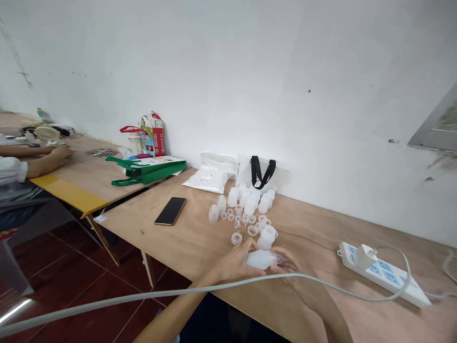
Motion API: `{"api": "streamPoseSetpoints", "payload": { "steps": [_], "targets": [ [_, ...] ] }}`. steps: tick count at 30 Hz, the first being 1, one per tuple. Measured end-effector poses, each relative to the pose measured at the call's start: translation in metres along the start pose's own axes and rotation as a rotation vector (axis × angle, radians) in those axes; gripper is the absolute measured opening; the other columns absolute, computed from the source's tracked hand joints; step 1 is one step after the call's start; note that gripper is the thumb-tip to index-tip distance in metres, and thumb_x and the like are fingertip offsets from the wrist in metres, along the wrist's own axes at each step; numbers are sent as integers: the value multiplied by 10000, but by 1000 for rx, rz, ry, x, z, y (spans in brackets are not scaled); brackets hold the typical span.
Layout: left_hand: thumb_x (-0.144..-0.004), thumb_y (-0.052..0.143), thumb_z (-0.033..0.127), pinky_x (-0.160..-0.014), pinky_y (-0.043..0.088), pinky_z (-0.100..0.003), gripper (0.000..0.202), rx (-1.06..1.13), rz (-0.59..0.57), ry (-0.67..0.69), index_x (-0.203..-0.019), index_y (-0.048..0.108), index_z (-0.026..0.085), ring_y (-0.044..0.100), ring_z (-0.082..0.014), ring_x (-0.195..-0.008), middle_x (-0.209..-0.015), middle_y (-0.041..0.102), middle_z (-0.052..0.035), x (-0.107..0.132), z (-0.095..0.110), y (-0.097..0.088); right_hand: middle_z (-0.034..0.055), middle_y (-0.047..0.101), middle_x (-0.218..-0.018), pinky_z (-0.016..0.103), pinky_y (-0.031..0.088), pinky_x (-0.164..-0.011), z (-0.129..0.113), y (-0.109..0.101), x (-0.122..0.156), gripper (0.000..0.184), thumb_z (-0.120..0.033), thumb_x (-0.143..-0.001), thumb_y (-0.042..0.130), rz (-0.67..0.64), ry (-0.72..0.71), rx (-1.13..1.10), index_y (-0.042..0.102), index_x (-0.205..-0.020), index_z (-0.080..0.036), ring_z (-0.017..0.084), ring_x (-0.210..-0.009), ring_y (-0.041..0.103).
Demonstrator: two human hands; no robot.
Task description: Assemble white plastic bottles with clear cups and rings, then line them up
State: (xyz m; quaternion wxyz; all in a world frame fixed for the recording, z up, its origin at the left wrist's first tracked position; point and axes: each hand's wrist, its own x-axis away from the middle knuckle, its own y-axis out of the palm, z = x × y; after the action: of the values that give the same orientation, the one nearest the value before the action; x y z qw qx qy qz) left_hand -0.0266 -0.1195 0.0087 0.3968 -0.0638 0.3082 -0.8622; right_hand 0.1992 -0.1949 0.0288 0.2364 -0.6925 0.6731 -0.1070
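A translucent white baby bottle (pixel 259 259) lies on its side between my hands, its clear nipple end pointing right. My left hand (pixel 233 263) is wrapped round the bottle's body. The fingers of my right hand (pixel 291 263) close on the nipple end at the collar. Just behind stands an open bottle body (pixel 267 238). Beyond it are several ring collars (pixel 253 230), with small clear nipples (pixel 244 218) among them. One collar with a nipple (pixel 236 238) sits apart on the left. Two clear domed caps (pixel 213 213) and a group of bottle bodies (pixel 250 205) stand farther back.
A phone (pixel 170 211) lies left on the wooden table (pixel 193 238). White plastic packages (pixel 209 178) and a black-handled bag (pixel 262 172) rest by the wall. A power strip (pixel 385 274) is at right; its cable (pixel 228 286) crosses before my arms. A co-worker's hand (pixel 61 152) is far left.
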Motion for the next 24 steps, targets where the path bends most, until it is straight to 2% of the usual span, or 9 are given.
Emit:
{"api": "streamPoseSetpoints", "payload": {
  "steps": [2, 5, 7, 11, 14, 16, 19, 21, 24],
  "targets": [
    [-745, 826, 542, -921, 477, -356, 573, 3, 19, 8, -1169, 593, 235, 620, -281, -1122, -1210, 668, -56, 3, 6, -7, 78, 724, -1235, 397, 618, -895, -7, -7, 3, 374, -528, -825, 728, -21, -4, -9, 751, -1118, -297, 274, -1043, 704],
    [-739, 849, 514, -949, 467, -358, 542, -12, 55, 32, -1160, 648, 238, 651, -278, -1105, -1178, 714, -47, 6, 15, -12, 95, 739, -1199, 400, 613, -876, -13, -8, 5, 475, -577, -780, 761, 22, 51, -55, 756, -1152, -281, 286, -1032, 708],
    [-761, 839, 498, -941, 468, -350, 521, -32, 73, 82, -1175, 656, 242, 667, -271, -1096, -1181, 729, -44, 6, 18, -13, 89, 769, -1055, 381, 610, -822, -11, -3, 4, 497, -624, -785, 741, 51, 116, -73, 767, -1121, -259, 280, -951, 725],
    [-796, 804, 505, -894, 486, -325, 491, -64, 66, 150, -1171, 653, 227, 684, -256, -1069, -1181, 737, -55, 6, 16, -15, 47, 702, -691, 314, 557, -657, -6, 5, -1, 562, -704, -921, 506, 96, 154, 52, 762, -798, -219, 214, -675, 679],
    [-764, 821, 536, -854, 498, -320, 514, -41, 62, 123, -1140, 672, 219, 697, -255, -1017, -1123, 754, -55, 7, 19, -22, 64, 756, -959, 302, 566, -665, -12, 2, 1, 487, -673, -865, 617, 56, 44, 30, 757, -1062, -250, 218, -781, 704],
    [-754, 832, 533, -849, 498, -321, 520, -33, 28, 121, -1146, 681, 227, 701, -252, -1003, -1116, 758, -44, 10, 23, -28, 68, 734, -1144, 308, 588, -755, -18, 0, 4, 510, -598, -802, 738, -21, -34, -21, 708, -1206, -288, 229, -922, 714],
    [-770, 832, 508, -910, 486, -340, 498, -62, -18, 134, -1172, 685, 255, 685, -260, -1067, -1165, 748, -29, 15, 30, -35, 54, 747, -946, 299, 575, -706, -17, 3, 4, 395, -610, -879, 649, -42, 13, 10, 751, -1045, -267, 207, -796, 699],
    [-777, 832, 507, -955, 474, -359, 497, -82, -20, 121, -1185, 685, 266, 662, -275, -1124, -1207, 735, -32, 17, 33, -37, 48, 715, -770, 303, 546, -637, -12, 8, 1, 498, -654, -957, 482, -6, 94, 71, 762, -921, -244, 193, -660, 656],
    [-772, 835, 517, -949, 474, -361, 507, -83, -26, 81, -1184, 686, 263, 655, -278, -1113, -1193, 732, -37, 19, 35, -41, 66, 745, -944, 318, 557, -691, -8, 11, -1, 516, -686, -914, 528, 31, 48, 77, 744, -1100, -256, 213, -766, 680]
  ]
}}
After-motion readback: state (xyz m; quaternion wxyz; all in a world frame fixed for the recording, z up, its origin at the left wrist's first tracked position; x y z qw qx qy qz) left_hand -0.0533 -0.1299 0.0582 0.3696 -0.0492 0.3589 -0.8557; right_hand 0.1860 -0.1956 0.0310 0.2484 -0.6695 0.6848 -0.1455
